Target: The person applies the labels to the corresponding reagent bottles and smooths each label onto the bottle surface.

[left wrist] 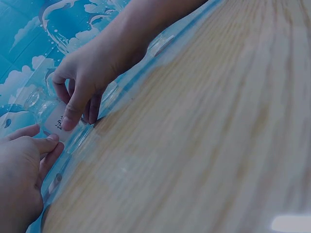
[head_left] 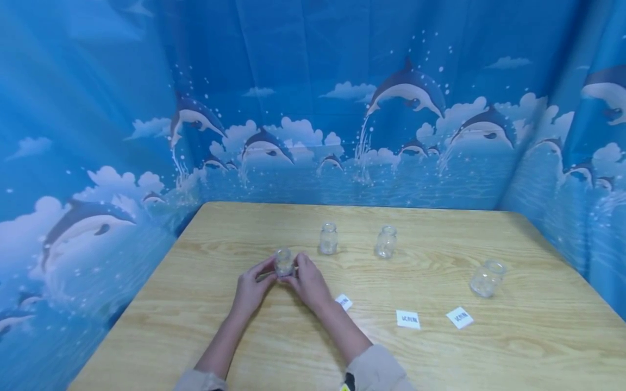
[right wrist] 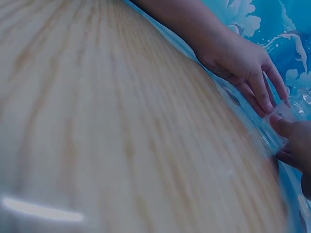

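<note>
Left hand (head_left: 250, 290) and right hand (head_left: 311, 283) pinch small clear glass jar (head_left: 283, 262) from either side, left of three other jars (head_left: 329, 239) on wooden tabletop (head_left: 186, 315). White label (left wrist: 54, 122) on jar partly covered by right thumb (left wrist: 72, 112); writing too blurred to read. Jar's contact with wood unclear. One loose label (head_left: 345, 301) half hidden behind right forearm (head_left: 345, 331); sleeves (head_left: 381, 370) cut off.

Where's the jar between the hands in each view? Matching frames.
Head: jar slightly left of centre, below mid-height, between left hand and right hand.
Left wrist: jar near left edge, about mid-height, partly covered by fingers.
Right wrist: jar at right edge, about mid-height, partly hidden.
Shared landmark: blue curtain.
</note>
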Demonstrator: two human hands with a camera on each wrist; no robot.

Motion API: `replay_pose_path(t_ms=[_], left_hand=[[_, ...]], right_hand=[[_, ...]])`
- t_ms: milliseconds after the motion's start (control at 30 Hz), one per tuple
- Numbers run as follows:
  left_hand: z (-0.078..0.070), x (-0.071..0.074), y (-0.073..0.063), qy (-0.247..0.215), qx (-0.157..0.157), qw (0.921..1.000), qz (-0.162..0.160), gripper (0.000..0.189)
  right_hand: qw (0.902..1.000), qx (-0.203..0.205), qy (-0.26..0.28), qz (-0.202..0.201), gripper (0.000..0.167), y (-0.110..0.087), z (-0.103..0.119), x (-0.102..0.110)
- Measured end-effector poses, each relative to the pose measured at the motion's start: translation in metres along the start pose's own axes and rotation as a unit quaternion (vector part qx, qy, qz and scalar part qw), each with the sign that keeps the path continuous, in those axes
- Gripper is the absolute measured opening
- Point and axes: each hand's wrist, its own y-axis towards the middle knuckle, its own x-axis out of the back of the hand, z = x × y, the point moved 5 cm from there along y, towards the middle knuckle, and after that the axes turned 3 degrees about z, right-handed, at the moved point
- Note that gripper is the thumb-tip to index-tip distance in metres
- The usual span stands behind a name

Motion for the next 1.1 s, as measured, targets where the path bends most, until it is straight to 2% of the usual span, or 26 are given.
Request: replay_pose_path(t_ms=[167, 333, 600, 700, 800, 900, 1100], left_hand=[[0.001, 0.0, 0.0, -0.002, 0.007, 1.0, 0.0, 0.043], [-0.001, 0.001, -0.001, -0.01, 0.005, 0.9999, -0.002, 0.042], [-0.003, 0.001, -0.001, -0.006, 0.019, 0.9998, 0.003, 0.041], [-0.003, 0.001, -0.001, 0.0, 0.025, 0.9997, 0.004, 0.04], [-0.003, 0.001, -0.001, 0.006, 0.025, 0.9997, 0.004, 0.039], [-0.002, 0.001, -0.001, 0.007, 0.021, 0.9997, 0.006, 0.039], [-0.004, 0.002, -0.002, -0.017, 0.032, 0.9993, 0.012, 0.038]], right_hand=[[0.9967, -0.033, 0.043, 0.06, 0.028, 0.001, -0.006, 0.001], [0.994, -0.035, 0.061, 0.084, 0.024, 0.001, -0.01, 0.001], [0.9908, -0.047, 0.091, 0.089, 0.025, 0.0, -0.012, 0.002], [0.9914, -0.06, 0.093, 0.069, 0.033, -0.001, -0.01, 0.002], [0.9943, -0.066, 0.073, 0.043, 0.038, -0.001, -0.007, 0.001], [0.9944, -0.071, 0.068, 0.038, 0.036, 0.0, -0.006, 0.0], [0.9892, -0.076, 0.103, 0.071, 0.022, 0.0, -0.014, 0.003]])
